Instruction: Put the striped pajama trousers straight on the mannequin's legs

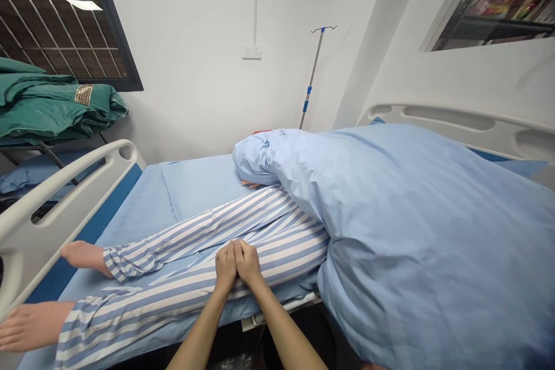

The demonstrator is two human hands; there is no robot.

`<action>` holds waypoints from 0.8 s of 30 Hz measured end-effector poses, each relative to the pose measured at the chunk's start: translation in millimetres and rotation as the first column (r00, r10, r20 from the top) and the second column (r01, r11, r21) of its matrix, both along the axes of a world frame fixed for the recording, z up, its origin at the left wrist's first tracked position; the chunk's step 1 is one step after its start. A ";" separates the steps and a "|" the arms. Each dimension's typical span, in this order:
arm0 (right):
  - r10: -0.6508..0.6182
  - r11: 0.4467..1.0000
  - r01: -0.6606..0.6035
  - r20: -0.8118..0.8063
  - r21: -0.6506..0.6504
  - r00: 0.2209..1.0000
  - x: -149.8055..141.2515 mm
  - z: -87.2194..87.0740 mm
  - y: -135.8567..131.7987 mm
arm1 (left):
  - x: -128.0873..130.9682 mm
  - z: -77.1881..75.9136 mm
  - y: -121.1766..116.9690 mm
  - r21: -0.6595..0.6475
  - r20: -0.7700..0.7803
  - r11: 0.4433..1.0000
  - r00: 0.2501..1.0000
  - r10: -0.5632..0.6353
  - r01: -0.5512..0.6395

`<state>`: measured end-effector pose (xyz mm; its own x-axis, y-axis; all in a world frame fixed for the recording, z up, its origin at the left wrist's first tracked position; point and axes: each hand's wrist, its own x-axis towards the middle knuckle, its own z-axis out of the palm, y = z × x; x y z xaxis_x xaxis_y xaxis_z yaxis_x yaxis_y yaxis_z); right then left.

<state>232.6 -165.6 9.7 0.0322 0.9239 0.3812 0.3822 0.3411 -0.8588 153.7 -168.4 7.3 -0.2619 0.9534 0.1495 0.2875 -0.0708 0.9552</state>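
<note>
White ward wall (195, 40) rises behind a hospital bed, its blue sheet (203, 182) bare between the figure and the wall. My left hand (226, 266) and right hand (248, 263) lie pressed together, fingertips touching, on the near striped trouser leg (173, 283). A blue duvet (411, 231) bulks just right of them, covering the figure's upper body. Bare feet (82, 257) end just beside a white bed rail (56, 214).

The left hand (225, 266) and right hand (248, 262) are bare and slim, with long tapering fingers, and the narrow forearms (281, 329) are bare too
</note>
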 end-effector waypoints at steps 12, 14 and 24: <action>-0.111 0.993 0.093 -0.288 -0.075 0.951 8.8 -3.3 8.3 | 33.7 22.3 10.8 -0.042 0.232 0.999 0.972 0.021 -0.012; -0.097 0.994 0.080 -0.286 -0.071 0.953 6.9 -5.0 7.8 | 30.3 13.7 9.7 -0.029 0.169 1.000 0.985 0.016 -0.011; -0.036 0.999 0.034 0.074 0.028 0.997 28.7 22.7 6.2 | 29.4 5.1 9.0 -0.020 0.101 0.998 0.993 -0.063 0.065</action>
